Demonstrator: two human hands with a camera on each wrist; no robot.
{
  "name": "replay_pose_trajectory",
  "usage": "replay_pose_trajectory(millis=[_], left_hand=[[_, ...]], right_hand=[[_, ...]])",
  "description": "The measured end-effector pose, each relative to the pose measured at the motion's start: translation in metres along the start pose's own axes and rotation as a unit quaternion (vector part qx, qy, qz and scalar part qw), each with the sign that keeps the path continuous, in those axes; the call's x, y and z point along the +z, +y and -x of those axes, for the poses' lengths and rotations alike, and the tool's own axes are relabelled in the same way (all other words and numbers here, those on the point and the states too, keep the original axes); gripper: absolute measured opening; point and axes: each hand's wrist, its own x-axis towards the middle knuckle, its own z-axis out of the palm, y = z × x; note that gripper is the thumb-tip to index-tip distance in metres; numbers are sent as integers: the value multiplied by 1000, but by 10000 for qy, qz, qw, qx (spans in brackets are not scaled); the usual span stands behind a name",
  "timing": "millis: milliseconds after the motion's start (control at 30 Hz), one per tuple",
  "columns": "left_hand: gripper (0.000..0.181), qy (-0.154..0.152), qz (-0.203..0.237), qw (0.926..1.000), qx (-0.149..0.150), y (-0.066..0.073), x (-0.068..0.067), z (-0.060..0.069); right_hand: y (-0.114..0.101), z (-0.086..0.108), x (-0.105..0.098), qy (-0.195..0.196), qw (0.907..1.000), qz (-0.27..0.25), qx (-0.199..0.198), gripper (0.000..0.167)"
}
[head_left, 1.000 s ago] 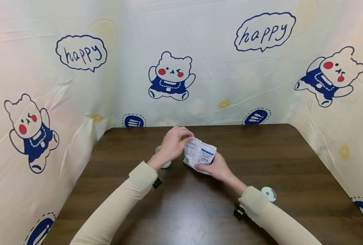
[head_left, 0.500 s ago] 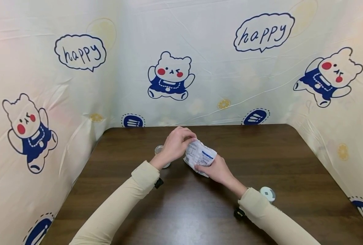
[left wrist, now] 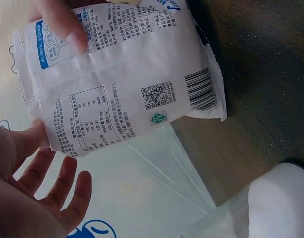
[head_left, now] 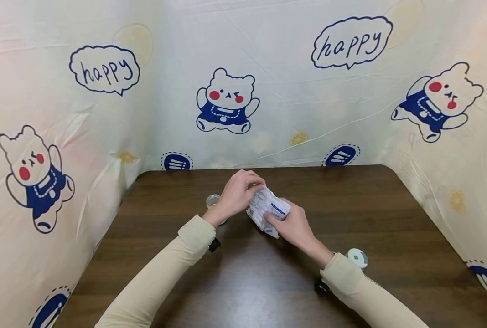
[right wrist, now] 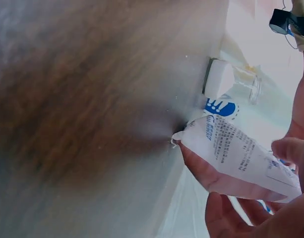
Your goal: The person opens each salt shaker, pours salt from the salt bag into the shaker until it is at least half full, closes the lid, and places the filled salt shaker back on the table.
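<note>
A white printed packet [head_left: 261, 210] with a blue stripe hangs tilted above the table, its barcode and small print facing me in the left wrist view. My left hand [head_left: 238, 193] pinches the packet's top edge between thumb and forefinger; the other fingers spread loosely in that view. Lower down on the opposite side, my right hand [head_left: 296, 227] grips the packet, thumb across its front. Behind my left wrist stands a clear jar [head_left: 213, 200], partly hidden. White contents fill the lower part of the jar [right wrist: 220, 79] in the right wrist view.
A round white and grey lid-like disc [head_left: 357, 258] lies on the dark wooden table [head_left: 243, 282], beside my right sleeve. Pale curtains [head_left: 284, 54] printed with bears enclose the table's back and both sides.
The packet has turned and tilted further, its lower end swinging slightly down and its front narrowing in view. Both hands keep their hold and shift only a little.
</note>
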Motion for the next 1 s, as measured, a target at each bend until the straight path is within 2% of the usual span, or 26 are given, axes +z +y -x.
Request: replay_pose_trajectory(millis=[100,267,333,433,533,600,700,800,900,1000], left_hand=[[11,-40,113,9999,-99,0,0,1],[15,-55,449,9985,-320,0,0,5],[25,84,708,9964,-454,1,1,9],[43,484,1040,9908,-719,4,4,21],[58,693,1067,9863,-1052,8,8,36],[65,529,852,9869,-1261,8,11,46],[78,22,455,9875,-1506,9,15,59],[90,-431,166,9839,-1728,9,17,70],[94,-649,14,9810,-1829,6,22,76],[96,-684,-151,9811,-1804,4,27,77]], right_hand=[[-4,0,-2,168,9997,-93,-115,28],[-9,-2,-5,419,9989,80,-174,21],[-11,-2,-6,471,9987,125,-148,19],[-12,-1,-8,523,9985,157,-75,18],[-12,-1,-9,586,9982,130,-27,16],[-12,-1,-10,638,9978,152,-43,15],[-13,-3,-11,680,9974,213,-86,15],[-13,-4,-12,677,9974,246,-94,14],[-14,-5,-14,700,9972,241,-74,13],[-15,-5,-15,724,9970,260,-73,12]])
